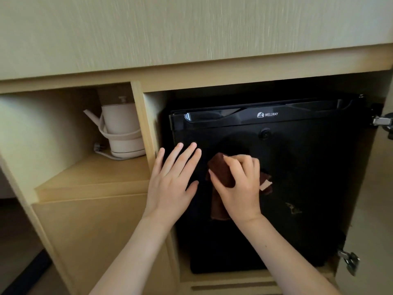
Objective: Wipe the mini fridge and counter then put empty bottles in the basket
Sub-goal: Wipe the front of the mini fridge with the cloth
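A black mini fridge (297, 167) with its door closed stands inside a light wooden cabinet bay. My left hand (173, 177) lies flat against the upper left of the fridge door, fingers straight and spread. Just to its right, my right hand (238, 182) grips a folded dark brown cloth (221, 173) and presses it on the door; a loose end of the cloth hangs down below the hand. No bottles or basket are in view.
A white electric kettle (121, 130) with its cord sits on a wooden shelf (89, 175) in the left compartment. The cabinet door stands open at right, with metal hinges (348, 260) on its frame. A wooden panel (191, 28) spans above.
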`<action>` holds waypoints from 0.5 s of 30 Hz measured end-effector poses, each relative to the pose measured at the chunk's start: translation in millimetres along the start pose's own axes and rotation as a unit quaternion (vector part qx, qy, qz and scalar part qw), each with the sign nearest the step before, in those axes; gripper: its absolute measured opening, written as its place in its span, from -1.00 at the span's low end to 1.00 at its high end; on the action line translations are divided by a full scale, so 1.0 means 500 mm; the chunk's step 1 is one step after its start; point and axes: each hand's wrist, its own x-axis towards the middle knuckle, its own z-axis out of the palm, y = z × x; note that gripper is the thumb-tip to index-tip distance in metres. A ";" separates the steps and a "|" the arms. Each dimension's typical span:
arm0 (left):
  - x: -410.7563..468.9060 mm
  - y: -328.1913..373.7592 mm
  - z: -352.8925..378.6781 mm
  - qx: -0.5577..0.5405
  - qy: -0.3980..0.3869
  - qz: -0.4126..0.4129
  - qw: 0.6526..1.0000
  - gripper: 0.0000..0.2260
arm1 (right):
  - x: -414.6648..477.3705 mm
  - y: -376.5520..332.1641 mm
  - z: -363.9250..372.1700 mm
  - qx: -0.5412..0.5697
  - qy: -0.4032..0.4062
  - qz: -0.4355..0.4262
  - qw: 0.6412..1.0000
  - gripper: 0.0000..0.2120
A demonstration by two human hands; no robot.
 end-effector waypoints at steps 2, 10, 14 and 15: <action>0.000 -0.004 -0.006 0.005 0.005 -0.004 1.000 -0.30 | 0.008 0.015 -0.017 -0.002 0.023 0.031 0.999 -0.66; 0.001 -0.033 -0.016 0.038 0.015 -0.021 0.999 -0.29 | 0.105 -0.015 -0.014 0.039 0.134 0.120 0.983 -0.71; -0.002 -0.042 -0.012 0.045 0.019 -0.032 0.998 -0.27 | 0.055 -0.012 0.000 -0.004 0.016 -0.010 1.000 -0.69; -0.003 -0.044 -0.011 0.048 0.018 -0.033 0.998 -0.26 | 0.048 -0.005 -0.005 -0.008 -0.004 -0.018 1.000 -0.69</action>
